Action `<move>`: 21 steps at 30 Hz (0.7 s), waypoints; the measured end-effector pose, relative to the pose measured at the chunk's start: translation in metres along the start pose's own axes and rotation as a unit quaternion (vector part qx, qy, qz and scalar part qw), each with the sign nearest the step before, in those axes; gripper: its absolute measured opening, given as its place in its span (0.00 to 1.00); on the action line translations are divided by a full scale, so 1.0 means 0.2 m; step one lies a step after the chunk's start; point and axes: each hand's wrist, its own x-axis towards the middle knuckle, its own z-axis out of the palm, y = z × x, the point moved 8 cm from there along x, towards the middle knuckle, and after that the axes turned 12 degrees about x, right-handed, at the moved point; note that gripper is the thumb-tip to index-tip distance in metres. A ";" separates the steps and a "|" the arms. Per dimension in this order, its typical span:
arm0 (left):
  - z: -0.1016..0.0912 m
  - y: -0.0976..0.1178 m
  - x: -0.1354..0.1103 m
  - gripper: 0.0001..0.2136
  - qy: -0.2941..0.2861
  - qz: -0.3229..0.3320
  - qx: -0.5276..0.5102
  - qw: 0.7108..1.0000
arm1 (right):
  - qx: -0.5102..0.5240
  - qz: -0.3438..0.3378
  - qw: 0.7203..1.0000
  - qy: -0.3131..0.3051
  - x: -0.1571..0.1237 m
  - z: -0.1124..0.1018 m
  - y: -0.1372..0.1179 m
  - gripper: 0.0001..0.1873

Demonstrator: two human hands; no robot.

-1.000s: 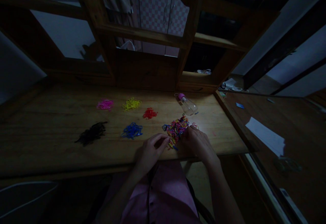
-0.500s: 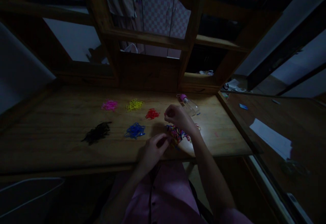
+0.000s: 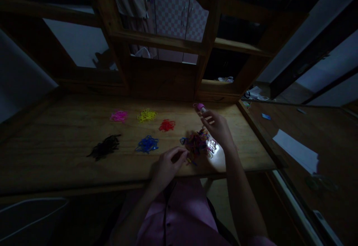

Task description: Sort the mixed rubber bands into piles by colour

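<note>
A mixed heap of coloured rubber bands point(image 3: 197, 143) lies on the wooden desk in front of me. At its lower left edge my left hand point(image 3: 170, 162) rests with thumb and index finger pinched; whatever is between them is too small to make out. My right hand point(image 3: 218, 126) hovers just above the heap's upper right side, fingers apart with nothing visible in them. Sorted piles lie to the left: red bands point(image 3: 167, 125), blue bands point(image 3: 147, 144), yellow bands point(image 3: 147, 115), pink bands point(image 3: 119, 116) and black bands point(image 3: 104, 147).
Behind my right hand lies a clear bottle with a pink cap point(image 3: 200, 106), mostly covered by the hand. A wooden shelf unit point(image 3: 165, 78) stands along the desk's back. On the brown surface at right are white papers point(image 3: 296, 150) and a small blue card point(image 3: 266, 116).
My right hand has moved right, from beside the red pile to over the mixed heap's right side, and its fingers have spread. My left hand has stayed nearly still.
</note>
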 end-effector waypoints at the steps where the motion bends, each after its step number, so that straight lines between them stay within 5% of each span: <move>1: 0.00 0.00 0.00 0.12 -0.002 0.000 -0.001 1.000 | -0.016 0.015 1.000 0.017 -0.04 -0.06 0.05 0.09; 5: 0.01 0.00 0.00 0.12 -0.004 0.000 -0.003 1.000 | -0.059 0.045 0.997 0.013 -0.14 -0.17 0.22 0.09; 13: 0.00 0.00 0.00 0.11 -0.006 -0.001 0.000 1.000 | -0.070 0.029 0.989 -0.126 -0.11 0.04 0.27 0.21; 21: 0.00 0.00 0.00 0.11 -0.002 -0.003 -0.006 1.000 | -0.108 0.040 0.982 -0.150 -0.08 0.05 0.30 0.11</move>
